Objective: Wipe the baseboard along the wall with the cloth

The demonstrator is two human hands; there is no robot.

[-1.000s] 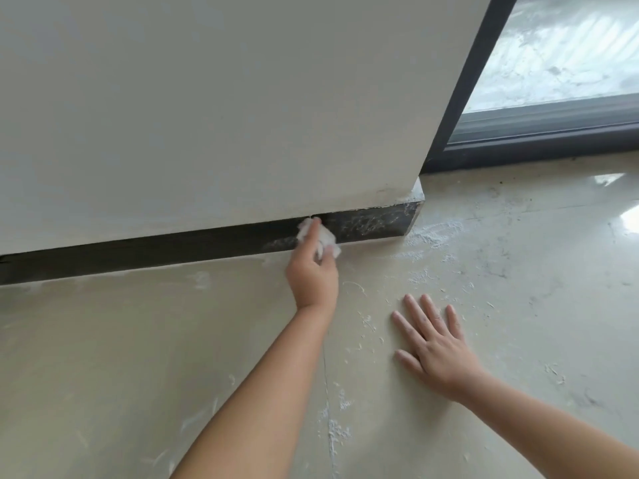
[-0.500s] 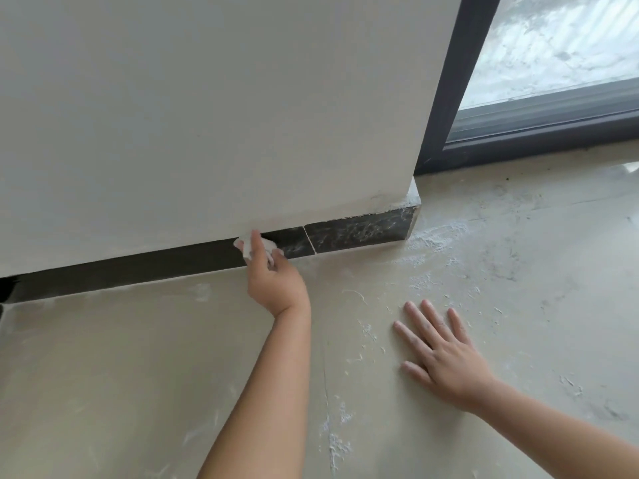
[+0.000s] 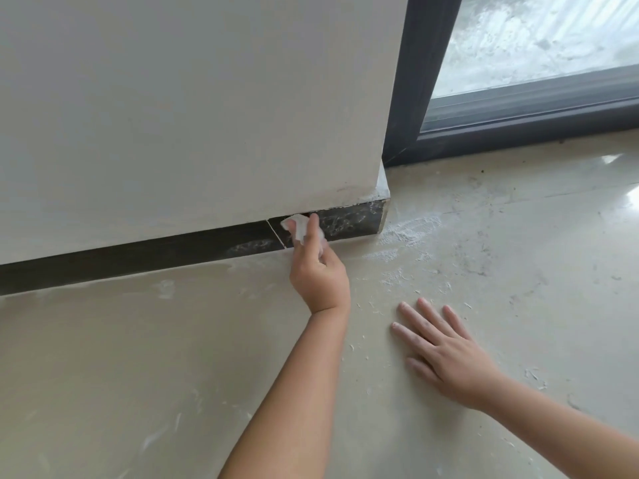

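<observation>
The dark baseboard [image 3: 138,259] runs along the foot of the pale wall [image 3: 190,115], meeting the floor [image 3: 138,357] below it. My left hand [image 3: 320,274] reaches forward with its fingers clamped on the small white cloth [image 3: 297,228], pressing it against the baseboard just right of a thin joint line, near the wall's corner. White dust [image 3: 411,229] lies on the floor beside that corner. My right hand [image 3: 446,354] rests flat on the floor, fingers spread apart and holding nothing. Beyond it stands a dark door frame [image 3: 415,98].
</observation>
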